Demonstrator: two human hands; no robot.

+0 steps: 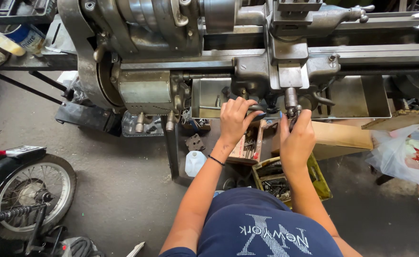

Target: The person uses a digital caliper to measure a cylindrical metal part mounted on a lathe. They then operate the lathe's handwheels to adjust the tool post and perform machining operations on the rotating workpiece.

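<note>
Seen from the head camera: left hand [235,119] curled over a dark wheel [262,110] on the front of the lathe [171,57], fingers closed on its rim. Right hand [297,138] just beside it, fingers wrapped around a small crank handle [292,110] below the metal tray [352,102]; yellow crate [321,183] on the floor underneath.

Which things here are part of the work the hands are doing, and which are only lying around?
In use:
- left hand on a dark handwheel
- right hand on a crank handle
- lathe

Lying about:
- motorcycle wheel
- white plastic jug
- yellow crate of metal parts
- plastic bag
</note>
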